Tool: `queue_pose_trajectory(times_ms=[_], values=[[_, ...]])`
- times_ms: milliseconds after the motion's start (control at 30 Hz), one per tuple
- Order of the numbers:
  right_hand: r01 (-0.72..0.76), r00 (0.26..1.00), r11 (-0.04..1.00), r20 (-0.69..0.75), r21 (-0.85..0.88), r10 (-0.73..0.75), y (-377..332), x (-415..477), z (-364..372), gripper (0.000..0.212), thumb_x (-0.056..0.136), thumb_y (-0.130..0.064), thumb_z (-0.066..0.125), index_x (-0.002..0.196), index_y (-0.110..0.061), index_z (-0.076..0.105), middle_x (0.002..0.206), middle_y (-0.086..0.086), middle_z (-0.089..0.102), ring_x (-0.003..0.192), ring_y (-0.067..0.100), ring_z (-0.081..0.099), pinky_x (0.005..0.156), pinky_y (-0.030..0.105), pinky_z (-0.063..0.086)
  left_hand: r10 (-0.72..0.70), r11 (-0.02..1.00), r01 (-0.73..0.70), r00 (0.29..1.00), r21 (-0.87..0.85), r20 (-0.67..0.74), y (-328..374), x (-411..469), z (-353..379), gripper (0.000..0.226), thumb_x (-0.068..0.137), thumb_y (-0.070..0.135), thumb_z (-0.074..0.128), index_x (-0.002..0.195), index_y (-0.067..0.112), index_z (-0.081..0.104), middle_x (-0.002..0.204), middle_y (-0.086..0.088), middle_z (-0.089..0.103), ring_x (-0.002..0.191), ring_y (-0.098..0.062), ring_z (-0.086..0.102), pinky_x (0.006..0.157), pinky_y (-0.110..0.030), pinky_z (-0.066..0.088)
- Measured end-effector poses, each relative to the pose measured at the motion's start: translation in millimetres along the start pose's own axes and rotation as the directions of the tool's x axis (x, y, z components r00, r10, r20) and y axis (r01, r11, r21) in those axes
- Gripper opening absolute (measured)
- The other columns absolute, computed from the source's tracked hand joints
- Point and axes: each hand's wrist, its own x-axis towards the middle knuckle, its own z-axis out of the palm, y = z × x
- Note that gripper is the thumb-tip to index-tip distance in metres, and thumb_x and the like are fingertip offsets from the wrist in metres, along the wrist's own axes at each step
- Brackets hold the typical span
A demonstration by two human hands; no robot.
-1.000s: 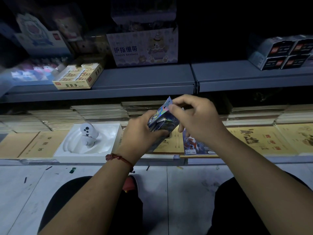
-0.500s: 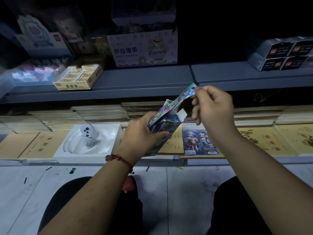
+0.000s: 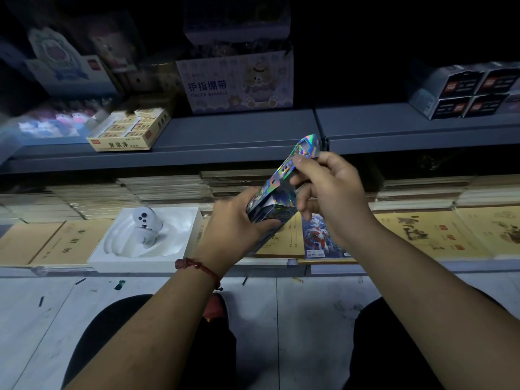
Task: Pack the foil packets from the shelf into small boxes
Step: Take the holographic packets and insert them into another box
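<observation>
A small dark, shiny box [image 3: 274, 209] is held at an angle above the lower shelf by my left hand [image 3: 236, 229], which grips its lower body. Its long holographic lid flap [image 3: 292, 161] sticks up and to the right. My right hand [image 3: 329, 190] pinches that flap near its top end between thumb and fingers. A foil packet with a red and blue figure [image 3: 318, 235] lies flat on the lower shelf, partly hidden behind my right wrist. What is inside the box is hidden.
A white moulded tray with a small white figure [image 3: 146, 235] sits on the lower shelf to the left. Tan booklets [image 3: 430, 235] cover that shelf. On the upper shelf [image 3: 239, 136] stand a yellow carton [image 3: 132, 130], a finger-bandage box [image 3: 239, 83] and dark boxes [image 3: 472, 91]. Grey floor lies below.
My right hand first lifted the holographic flap up and to the right, away from the box mouth. It has now come slightly down and left, still holding the flap. My left hand stayed put.
</observation>
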Motion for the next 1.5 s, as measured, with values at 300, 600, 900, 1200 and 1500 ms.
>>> queue_pose_trajectory(times_ms=[300,600,900,1200,1500], values=[[-0.054,0.996,0.998,-0.070,0.013,0.055,6,2,1,0.023,0.093,-0.004,0.070,0.111,0.000,0.056,0.089,0.016,0.070,0.041,0.013,0.050,0.035,0.024,0.037,-0.003,1.000,0.004,1.000,-0.025,0.021,2,-1,-1,0.058,0.071,0.030,0.092,0.124,0.031,0.069,0.097,0.011,0.077,0.088,-0.003,0.069,0.082,-0.016,0.051],[0.198,0.947,0.976,-0.237,-0.094,-0.215,-3,10,-16,0.016,0.094,-0.004,0.067,0.080,-0.010,0.062,0.042,-0.003,0.049,0.035,0.020,0.043,0.036,0.024,0.034,-0.097,0.994,0.096,0.995,-0.056,-0.029,-1,3,-2,0.051,0.070,0.033,0.092,0.116,0.030,0.069,0.091,0.019,0.071,0.080,0.003,0.061,0.070,-0.002,0.041],[0.375,0.866,0.894,-0.252,-0.246,-0.432,-11,4,-21,0.015,0.098,-0.008,0.064,0.086,-0.008,0.056,0.048,-0.011,0.051,0.037,0.013,0.050,0.039,0.026,0.036,-0.115,0.990,0.110,0.992,-0.085,-0.054,-2,3,-4,0.047,0.071,0.037,0.091,0.112,0.032,0.069,0.094,0.020,0.073,0.087,0.004,0.065,0.075,-0.011,0.046],[0.410,0.864,0.858,-0.170,-0.311,-0.474,-9,1,-18,0.009,0.097,-0.009,0.065,0.091,-0.007,0.060,0.054,-0.010,0.060,0.038,0.011,0.051,0.042,0.023,0.041,-0.105,0.993,0.102,0.993,-0.060,-0.050,-5,3,-4,0.048,0.072,0.042,0.089,0.114,0.032,0.068,0.096,0.018,0.074,0.084,-0.001,0.065,0.080,-0.025,0.052],[0.454,0.845,0.839,-0.152,-0.299,-0.512,-14,-1,-18,0.011,0.098,-0.012,0.066,0.091,-0.016,0.060,0.052,-0.010,0.057,0.039,0.013,0.052,0.043,0.025,0.040,-0.092,0.993,0.089,0.995,-0.074,-0.031,-4,2,-4,0.048,0.072,0.038,0.090,0.115,0.030,0.069,0.094,0.020,0.073,0.079,0.011,0.061,0.068,-0.010,0.045]])
